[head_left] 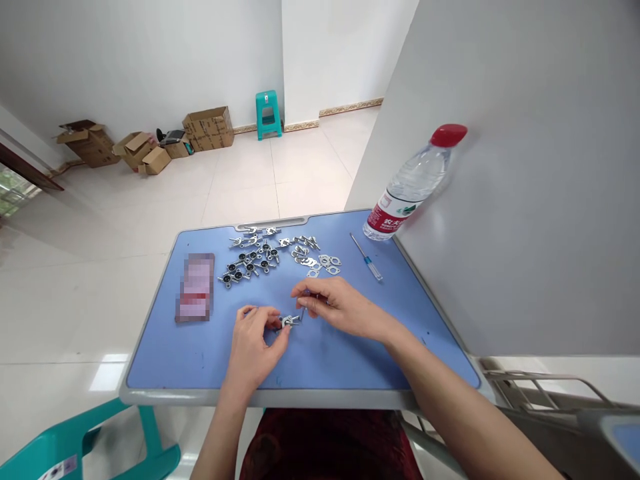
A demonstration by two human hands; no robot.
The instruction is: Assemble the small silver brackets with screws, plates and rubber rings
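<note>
My left hand (pixel 256 341) rests low over the near middle of the table, its thumb and fingers closed around a small metal fitting (pixel 289 323). Just right of it, my right hand (pixel 333 305) hovers with thumb and fingers pinched on a thin metal piece (pixel 303 312), whose exact kind is too small to make out. Its tip is close to the fitting. Farther back lie several similar fittings with black round centres (pixel 250 269), and bare metal fittings (pixel 253 240). Flat metal gaskets (pixel 333 270) and small screw-like pieces (pixel 311 243) lie to their right.
A screwdriver (pixel 367 259) with a blue handle lies at the right of the blue table (pixel 185 363). Behind it a water bottle (pixel 405 193) stands by the grey partition. A blurred phone-shaped object (pixel 195 288) lies left. Cardboard boxes (pixel 209 128) and a green stool (pixel 269 115) are beyond.
</note>
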